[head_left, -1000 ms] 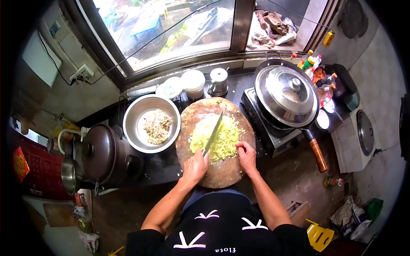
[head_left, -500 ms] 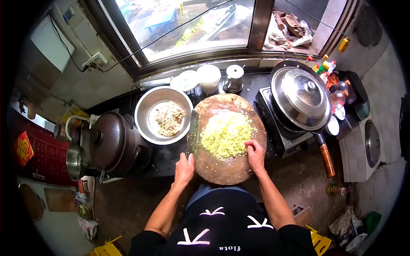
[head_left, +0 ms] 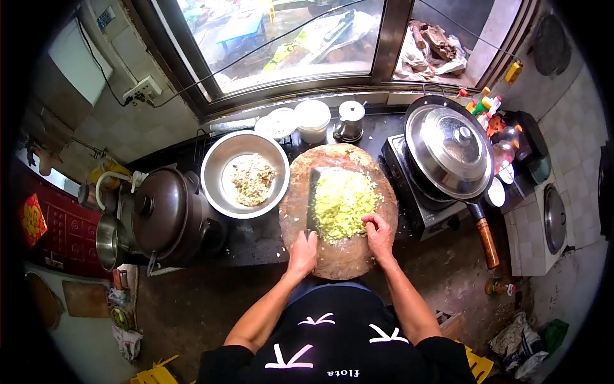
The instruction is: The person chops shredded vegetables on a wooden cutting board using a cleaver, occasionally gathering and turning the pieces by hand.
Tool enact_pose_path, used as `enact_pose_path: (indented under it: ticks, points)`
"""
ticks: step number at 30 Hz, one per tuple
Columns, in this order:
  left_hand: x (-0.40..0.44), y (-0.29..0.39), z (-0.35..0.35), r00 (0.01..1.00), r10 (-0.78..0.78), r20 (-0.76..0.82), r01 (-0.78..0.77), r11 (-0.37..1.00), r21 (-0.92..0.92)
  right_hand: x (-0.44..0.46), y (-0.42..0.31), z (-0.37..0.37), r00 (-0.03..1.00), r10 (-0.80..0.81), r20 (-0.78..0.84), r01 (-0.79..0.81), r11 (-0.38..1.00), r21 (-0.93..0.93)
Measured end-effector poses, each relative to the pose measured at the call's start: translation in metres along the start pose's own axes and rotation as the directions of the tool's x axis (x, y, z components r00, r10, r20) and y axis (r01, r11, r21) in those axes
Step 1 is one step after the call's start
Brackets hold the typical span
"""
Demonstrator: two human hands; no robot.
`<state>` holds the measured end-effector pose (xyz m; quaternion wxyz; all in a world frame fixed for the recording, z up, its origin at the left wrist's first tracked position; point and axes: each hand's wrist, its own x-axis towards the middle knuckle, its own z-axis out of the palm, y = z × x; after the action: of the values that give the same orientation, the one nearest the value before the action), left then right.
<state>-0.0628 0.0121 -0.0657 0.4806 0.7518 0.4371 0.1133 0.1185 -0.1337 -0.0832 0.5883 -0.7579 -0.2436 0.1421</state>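
A round wooden chopping board (head_left: 300, 160) carries a heap of finely chopped pale yellow-green vegetable (head_left: 347, 203). My left hand (head_left: 302, 253), at the board's near left, is closed around the handle of a cleaver (head_left: 313, 198). The dark blade stands on edge along the left side of the heap, touching it. At the heap's near right edge is my right hand (head_left: 380, 238), its fingers curled in; whether they hold anything cannot be seen. Left of the board, a steel bowl (head_left: 214, 168) contains a minced, meat-like mixture (head_left: 252, 180).
To the right, a lidded pan (head_left: 451, 144) sits on a cooktop (head_left: 425, 214), its wooden handle pointing toward me. A dark lidded pot (head_left: 163, 208) stands at the left. White tubs (head_left: 313, 118) and a metal pot (head_left: 350, 120) line the back under the window.
My left hand has moved right with the cleaver, from the board's left edge to the heap. The heap's left side is pushed inward and looks narrower. My right hand has barely shifted.
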Motion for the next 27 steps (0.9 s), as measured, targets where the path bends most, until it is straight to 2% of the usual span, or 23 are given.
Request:
enact_pose_path:
  ticks: [1,4,8,9,11,14,16,19,20,22,24,26,27]
  points:
    - [-0.006,0.018,-0.004,0.994,0.092,-0.059,-0.082,0.986,0.147,0.0,-0.001,0.0,1.0,0.002,0.001,-0.002,1.0,0.004]
    - [-0.022,0.063,-0.021,0.99,0.131,0.049,-0.14,0.915,0.378,0.001,-0.006,-0.002,1.0,0.018,-0.005,-0.018,1.0,0.01]
    - [-0.027,0.056,-0.01,0.965,0.226,0.134,-0.262,0.843,0.469,0.003,-0.012,-0.005,0.999,0.016,-0.029,-0.016,1.0,0.006]
    - [-0.021,0.057,-0.01,0.964,0.204,0.17,-0.263,0.825,0.5,0.003,-0.01,-0.006,0.999,0.012,-0.033,-0.013,0.999,-0.03]
    - [-0.008,0.06,-0.018,0.963,0.207,0.172,-0.267,0.83,0.491,0.006,-0.002,-0.008,0.999,-0.001,-0.044,-0.004,0.994,-0.109]
    - [-0.012,0.08,-0.031,0.957,0.252,0.142,-0.289,0.862,0.417,0.002,-0.003,-0.014,0.996,0.09,-0.006,-0.09,0.993,-0.073]
    - [-0.02,0.081,-0.022,0.955,0.274,0.112,-0.296,0.882,0.367,0.0,0.004,-0.014,0.997,0.071,-0.003,-0.071,0.995,-0.067]
    - [-0.013,0.054,-0.011,0.949,0.248,0.196,-0.31,0.858,0.411,0.001,-0.002,-0.018,0.998,0.065,0.003,-0.064,0.994,-0.086]
    - [-0.006,0.052,-0.011,0.941,0.249,0.229,-0.327,0.844,0.425,0.009,0.0,-0.022,0.997,0.0,-0.076,-0.007,0.995,-0.099]
    - [-0.017,0.069,-0.02,0.948,0.263,0.18,-0.317,0.841,0.439,0.008,0.009,-0.032,0.97,-0.097,-0.222,0.069,0.989,-0.131]
    - [-0.02,0.071,-0.021,0.944,0.317,0.094,-0.327,0.853,0.406,0.011,0.006,-0.044,0.93,-0.214,-0.298,0.093,0.923,-0.373]
    - [-0.012,0.055,-0.019,0.951,0.278,0.135,-0.308,0.83,0.465,0.014,0.012,-0.047,0.947,-0.156,-0.28,0.043,0.927,-0.372]
    - [-0.009,0.059,-0.024,0.952,0.263,0.154,-0.305,0.821,0.482,0.013,0.012,-0.046,0.953,-0.172,-0.25,0.07,0.927,-0.369]
